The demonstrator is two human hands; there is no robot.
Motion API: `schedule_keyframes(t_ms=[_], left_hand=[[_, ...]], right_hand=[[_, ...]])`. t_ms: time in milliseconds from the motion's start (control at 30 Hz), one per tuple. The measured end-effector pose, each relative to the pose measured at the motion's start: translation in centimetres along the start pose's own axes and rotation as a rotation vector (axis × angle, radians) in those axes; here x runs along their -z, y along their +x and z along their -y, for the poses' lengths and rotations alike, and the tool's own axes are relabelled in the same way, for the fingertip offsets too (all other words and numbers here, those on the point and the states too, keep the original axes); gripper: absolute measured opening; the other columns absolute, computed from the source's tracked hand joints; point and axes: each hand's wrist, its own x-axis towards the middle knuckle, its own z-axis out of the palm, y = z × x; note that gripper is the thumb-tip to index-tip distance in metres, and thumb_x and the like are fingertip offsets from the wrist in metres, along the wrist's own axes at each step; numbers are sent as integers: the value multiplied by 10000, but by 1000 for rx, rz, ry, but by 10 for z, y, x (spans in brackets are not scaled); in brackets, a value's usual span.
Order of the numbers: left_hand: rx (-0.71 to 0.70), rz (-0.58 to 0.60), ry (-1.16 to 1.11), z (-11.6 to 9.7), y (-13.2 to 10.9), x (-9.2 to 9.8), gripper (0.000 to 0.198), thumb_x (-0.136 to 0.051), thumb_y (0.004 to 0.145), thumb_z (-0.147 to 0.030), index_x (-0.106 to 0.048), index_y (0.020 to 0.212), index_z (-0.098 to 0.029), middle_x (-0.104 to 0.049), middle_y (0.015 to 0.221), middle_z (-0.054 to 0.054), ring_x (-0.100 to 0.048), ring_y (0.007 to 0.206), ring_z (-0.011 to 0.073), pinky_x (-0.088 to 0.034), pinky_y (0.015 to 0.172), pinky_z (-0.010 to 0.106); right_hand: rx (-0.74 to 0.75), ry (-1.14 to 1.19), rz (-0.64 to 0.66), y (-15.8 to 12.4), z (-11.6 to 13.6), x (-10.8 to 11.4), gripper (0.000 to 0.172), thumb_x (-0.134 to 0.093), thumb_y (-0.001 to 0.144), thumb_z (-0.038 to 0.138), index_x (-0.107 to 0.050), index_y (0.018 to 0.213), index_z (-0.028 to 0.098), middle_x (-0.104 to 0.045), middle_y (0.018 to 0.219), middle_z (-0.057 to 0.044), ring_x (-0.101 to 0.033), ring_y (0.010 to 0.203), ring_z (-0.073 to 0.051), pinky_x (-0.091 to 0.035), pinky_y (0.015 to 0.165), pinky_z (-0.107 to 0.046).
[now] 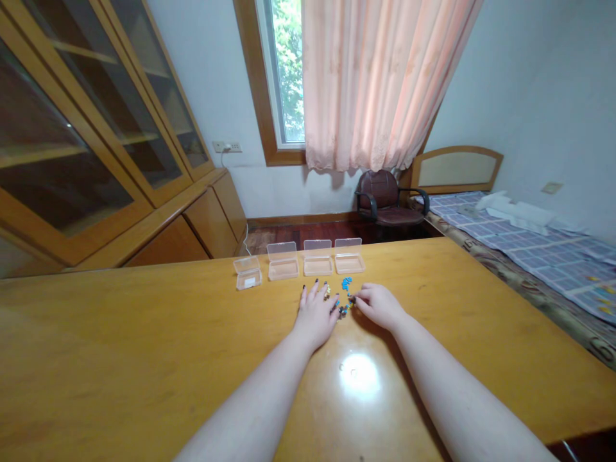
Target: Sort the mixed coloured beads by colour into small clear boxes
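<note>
Small mixed pieces in blue, dark and yellow lie in a loose pile on the wooden table, between my two hands. Just behind them sits a cluster of blue pieces, and a few pale yellow pieces lie by my left fingertips. My left hand rests flat with its fingers spread, its thumb side at the pile's left edge. My right hand is at the right edge of the pile, fingers bent together at the small pieces; what is between them is too small to make out.
Clear plastic boxes with raised lids stand in a row behind the hands: a small one with a white label, then three larger ones. Past the wooden table are an armchair, a bed and a cabinet.
</note>
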Motion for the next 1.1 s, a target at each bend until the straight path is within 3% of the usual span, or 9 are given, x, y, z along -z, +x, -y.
schedule_keyframes(t_ms=[167, 400, 633, 700, 767, 900, 1000, 1100], left_hand=[[-63, -5, -27, 0, 0, 4, 334, -387, 915, -376, -655, 1096, -295, -521, 1327, 34, -317, 1320, 257, -180, 1112, 531], [-47, 44, -11, 2, -1, -4, 431, -385, 902, -461, -506, 1289, -314, -433, 1405, 61, -249, 1359, 293, -133, 1109, 566], [24, 71, -2, 5, 0, -7, 487, -414, 886, -461, -432, 1344, -300, -338, 1468, 82, -191, 1382, 307, -110, 1103, 583], [29, 57, 3, 5, 0, -6, 485, -423, 882, -456, -446, 1335, -284, -352, 1460, 85, -198, 1379, 305, -114, 1106, 575], [24, 28, 6, 4, 0, -4, 476, -426, 883, -446, -462, 1324, -272, -370, 1449, 83, -210, 1375, 297, -120, 1112, 559], [-7, -10, 4, 3, 0, -2, 398, -427, 889, -412, -546, 1243, -275, -436, 1406, 60, -248, 1357, 290, -137, 1115, 544], [9, -29, 3, 3, 0, -4, 372, -434, 888, -393, -576, 1207, -264, -466, 1380, 59, -261, 1348, 300, -152, 1106, 561], [63, -51, 3, 5, 1, -4, 374, -464, 872, -326, -567, 1223, -246, -483, 1362, 79, -288, 1332, 316, -179, 1087, 587]], right_hand=[[68, -11, 37, 0, 1, 0, 371, -429, 897, 301, -717, 689, 190, -582, 667, -32, -518, 629, -128, -343, 610, -244], [4, -4, 7, 4, -3, -9, 315, -455, 879, 297, -684, 1079, 213, -634, 817, -61, -567, 746, -161, -393, 692, -255], [20, -38, -38, 3, 2, -11, 311, -473, 879, 316, -661, 1119, 251, -617, 901, -75, -548, 861, -191, -399, 812, -312], [48, -57, -41, 2, 5, -13, 322, -520, 855, 357, -643, 1143, 286, -600, 1069, -85, -511, 1016, -229, -357, 926, -385], [55, -80, -36, 1, 7, -16, 376, -557, 827, 416, -610, 1187, 324, -504, 1287, -84, -387, 1211, -295, -236, 1033, -493], [38, -90, 28, 2, 6, -22, 414, -512, 837, 507, -580, 1219, 361, -334, 1460, -51, -148, 1364, -354, -57, 1066, -596], [-22, -109, 5, 3, 1, -25, 409, -508, 846, 471, -583, 1222, 327, -316, 1474, -67, -133, 1372, -357, -37, 1066, -603], [-53, -106, -64, 4, -6, -23, 408, -530, 839, 406, -586, 1224, 282, -347, 1455, -94, -204, 1349, -348, -91, 1067, -592]])
